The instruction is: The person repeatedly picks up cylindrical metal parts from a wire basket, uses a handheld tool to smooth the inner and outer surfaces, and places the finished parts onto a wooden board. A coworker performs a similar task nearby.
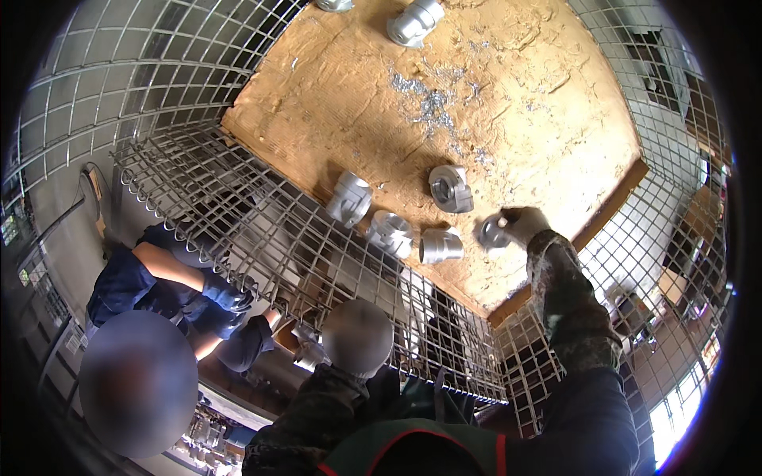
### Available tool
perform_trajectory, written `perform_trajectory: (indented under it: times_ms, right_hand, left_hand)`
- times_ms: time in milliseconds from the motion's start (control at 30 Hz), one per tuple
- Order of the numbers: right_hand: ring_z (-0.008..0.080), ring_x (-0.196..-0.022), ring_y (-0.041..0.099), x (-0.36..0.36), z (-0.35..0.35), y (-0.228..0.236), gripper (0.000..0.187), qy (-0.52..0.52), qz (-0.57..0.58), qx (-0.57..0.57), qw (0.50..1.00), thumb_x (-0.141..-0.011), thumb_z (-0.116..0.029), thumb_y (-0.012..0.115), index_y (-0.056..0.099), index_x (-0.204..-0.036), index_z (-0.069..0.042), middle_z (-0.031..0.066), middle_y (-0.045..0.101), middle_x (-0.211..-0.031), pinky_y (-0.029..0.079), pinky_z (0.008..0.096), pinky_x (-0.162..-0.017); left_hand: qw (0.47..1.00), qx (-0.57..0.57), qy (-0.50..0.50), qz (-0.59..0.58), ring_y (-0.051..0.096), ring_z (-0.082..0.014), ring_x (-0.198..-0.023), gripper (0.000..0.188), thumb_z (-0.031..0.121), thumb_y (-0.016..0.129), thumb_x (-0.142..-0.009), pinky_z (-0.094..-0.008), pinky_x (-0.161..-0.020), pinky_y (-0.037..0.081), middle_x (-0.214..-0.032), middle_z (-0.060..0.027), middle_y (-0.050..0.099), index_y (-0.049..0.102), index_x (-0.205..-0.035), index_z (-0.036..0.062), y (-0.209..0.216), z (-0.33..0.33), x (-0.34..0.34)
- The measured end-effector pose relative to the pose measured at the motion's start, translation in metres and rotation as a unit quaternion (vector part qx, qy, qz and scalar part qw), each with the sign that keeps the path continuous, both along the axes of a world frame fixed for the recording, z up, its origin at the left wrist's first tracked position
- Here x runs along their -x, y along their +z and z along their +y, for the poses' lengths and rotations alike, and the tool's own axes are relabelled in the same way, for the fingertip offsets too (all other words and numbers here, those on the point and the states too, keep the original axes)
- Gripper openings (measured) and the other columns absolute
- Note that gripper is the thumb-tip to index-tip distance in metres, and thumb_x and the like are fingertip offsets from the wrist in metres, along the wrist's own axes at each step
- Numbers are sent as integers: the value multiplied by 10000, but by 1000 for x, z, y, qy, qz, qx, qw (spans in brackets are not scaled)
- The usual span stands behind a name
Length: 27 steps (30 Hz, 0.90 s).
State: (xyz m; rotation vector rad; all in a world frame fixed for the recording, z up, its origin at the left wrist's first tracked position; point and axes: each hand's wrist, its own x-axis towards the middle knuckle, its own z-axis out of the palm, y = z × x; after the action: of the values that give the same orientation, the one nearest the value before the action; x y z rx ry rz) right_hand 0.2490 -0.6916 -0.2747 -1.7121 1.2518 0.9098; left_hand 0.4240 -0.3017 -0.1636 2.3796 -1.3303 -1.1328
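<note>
Handling step: right hand — fingers look clamped on a metal fitting by the cardboard's near corner. Left hand outside cardboard's near-left edge, fingers blurred, can't tell. Next move calls for clearing the neighbouring fitting.

Room between castings; mesh either side

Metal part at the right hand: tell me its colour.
The metal part at the right hand is silver-grey, seen best in the head view.
</note>
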Motion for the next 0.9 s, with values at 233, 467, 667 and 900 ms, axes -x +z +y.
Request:
perform_trajectory:
  times_ms: [233, 467, 667, 900]
  right_hand:
    - [117, -486, 539, -120, -70, -69, 514, -176, -124, -49, 975, -793, -80, 678, 601, -1295, -159, 29, 630, -670, 444, 294, -433]
    - [204, -642, 664, -243, -147, -146, 474, -47, -129, 187, 973, -798, -141, 618, 577, -1271, -144, 110, 682, -808, 542, 358, -542]
    - [223, -716, 693, -329, -208, -190, 578, 10, -226, 342, 912, -790, -284, 733, 524, -1317, -173, 128, 694, -955, 565, 368, -587]
    - [191, -594, 605, -348, -226, -202, 406, -120, -309, 102, 938, -752, -266, 798, 666, -1097, -97, 56, 656, -739, 477, 326, -462]
  left_hand:
    - [967, 33, -131, -216, 597, -305, -754, 261, 168, 689, -727, -415, -648, 487, -885, -131, 596, 618, -939, 35, -21, 26, 23]
    - [998, -53, -13, -21, 600, -260, -873, 274, 239, 629, -828, -407, -731, 497, -981, -95, 604, 617, -1048, 76, 21, -22, -6]
    - [976, -41, -173, -129, 505, -254, -367, 423, 259, 623, -864, -400, -370, 378, -430, -75, 480, 462, -492, 136, 17, -28, 3]
    - [989, 119, 64, 53, 474, -215, -352, 398, 257, 685, -812, -373, -356, 363, -413, -40, 427, 417, -536, 154, 16, -31, -19]
